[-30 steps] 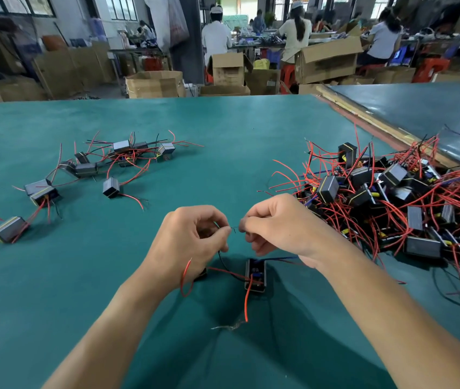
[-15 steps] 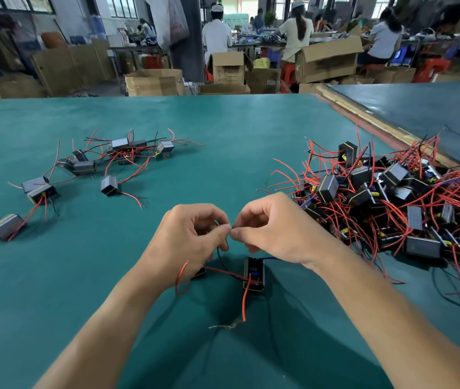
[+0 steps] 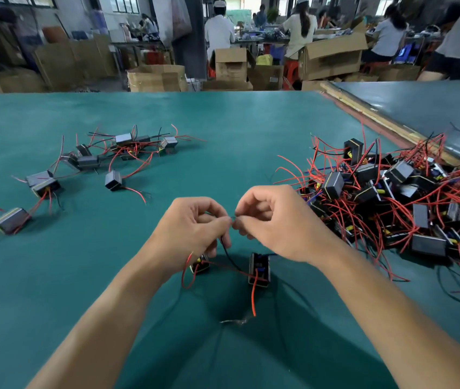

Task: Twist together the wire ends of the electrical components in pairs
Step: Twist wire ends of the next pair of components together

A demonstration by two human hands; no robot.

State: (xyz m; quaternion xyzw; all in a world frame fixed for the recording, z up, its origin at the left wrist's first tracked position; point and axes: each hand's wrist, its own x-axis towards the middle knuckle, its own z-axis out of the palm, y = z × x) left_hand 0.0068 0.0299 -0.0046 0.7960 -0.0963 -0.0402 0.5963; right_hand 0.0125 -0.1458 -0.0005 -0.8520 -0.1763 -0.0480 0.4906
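Wire ends (image 3: 232,219) lie just above the black component (image 3: 259,269) on the table (image 3: 251,136), running sideways between left hand (image 3: 192,228) and right hand (image 3: 276,220); both hands' fingers (image 3: 223,222) are clamped on them, equally near.

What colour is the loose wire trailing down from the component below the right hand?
Red: the wire shows clearly in the head view.

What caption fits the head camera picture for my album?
Here the left hand and right hand pinch wire ends together above two components, a tangled pile nearby.
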